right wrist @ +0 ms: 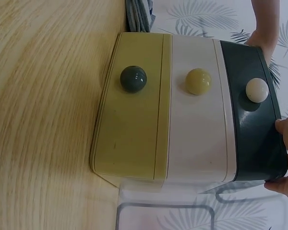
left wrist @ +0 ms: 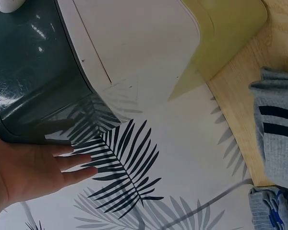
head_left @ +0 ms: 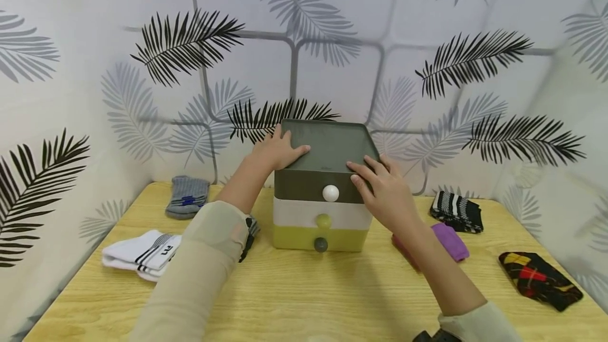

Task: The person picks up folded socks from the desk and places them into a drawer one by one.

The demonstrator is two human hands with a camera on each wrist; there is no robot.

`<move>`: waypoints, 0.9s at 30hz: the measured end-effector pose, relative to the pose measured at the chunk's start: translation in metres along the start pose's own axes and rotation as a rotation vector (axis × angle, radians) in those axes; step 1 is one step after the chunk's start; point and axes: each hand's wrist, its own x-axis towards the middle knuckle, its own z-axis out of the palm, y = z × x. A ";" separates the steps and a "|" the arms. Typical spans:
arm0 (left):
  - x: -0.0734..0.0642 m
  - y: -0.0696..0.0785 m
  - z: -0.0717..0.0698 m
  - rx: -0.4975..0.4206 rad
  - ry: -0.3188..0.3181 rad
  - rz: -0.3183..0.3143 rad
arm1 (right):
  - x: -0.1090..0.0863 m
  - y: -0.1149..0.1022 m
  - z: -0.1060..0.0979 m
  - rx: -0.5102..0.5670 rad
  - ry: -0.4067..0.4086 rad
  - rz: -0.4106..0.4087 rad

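A three-tier drawer box (head_left: 304,212) stands on the table, dark green on top, pinkish white in the middle, yellow-green at the bottom. All its drawers look pushed in. Down its front run a white knob (head_left: 330,193), a yellow-green knob (head_left: 323,221) and a dark knob (head_left: 321,245). My left hand (head_left: 279,151) rests at the top's left edge, thumb over the lid; its fingers lie straight in the left wrist view. My right hand (head_left: 387,191) touches the top's front right corner, fingers spread over the edge.
Left of the box lie grey socks (head_left: 187,197), white striped socks (head_left: 147,252) and a dark striped bundle (head_left: 253,232) partly behind my forearm. On the right are a purple folded item (head_left: 451,241), a red one (head_left: 406,251), a black-and-white one (head_left: 456,211) and a plaid one (head_left: 540,280).
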 end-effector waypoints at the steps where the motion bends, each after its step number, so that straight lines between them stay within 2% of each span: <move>1: 0.000 0.000 0.000 -0.007 0.002 -0.008 | 0.000 0.000 0.000 0.006 -0.005 0.006; 4: 0.000 0.001 0.001 -0.028 0.027 -0.030 | -0.001 -0.001 -0.002 0.062 -0.018 0.039; 6: -0.001 0.001 0.001 -0.050 0.044 -0.045 | -0.003 -0.003 -0.004 0.120 0.018 0.061; 12: -0.002 0.001 0.001 -0.069 0.052 -0.053 | -0.015 -0.018 -0.006 0.269 0.324 0.030; 14: -0.002 0.001 0.001 -0.069 0.050 -0.053 | -0.021 -0.027 -0.005 0.364 0.337 0.051; 15: -0.002 0.001 0.001 -0.070 0.050 -0.052 | -0.024 -0.031 -0.005 0.439 0.302 0.081; 17: -0.002 0.001 0.001 -0.073 0.049 -0.055 | -0.028 -0.038 -0.003 0.659 0.158 0.176; 20: -0.003 0.001 0.001 -0.082 0.047 -0.063 | -0.029 -0.045 0.002 1.010 -0.156 0.413; 23: -0.003 0.002 0.002 -0.095 0.043 -0.069 | -0.024 -0.044 0.009 1.319 -0.463 0.586; 25: -0.003 0.002 0.002 -0.101 0.043 -0.071 | -0.019 -0.041 0.014 1.524 -0.608 0.659; 27: -0.003 0.002 0.002 -0.104 0.040 -0.075 | -0.014 -0.038 0.018 1.752 -0.698 0.721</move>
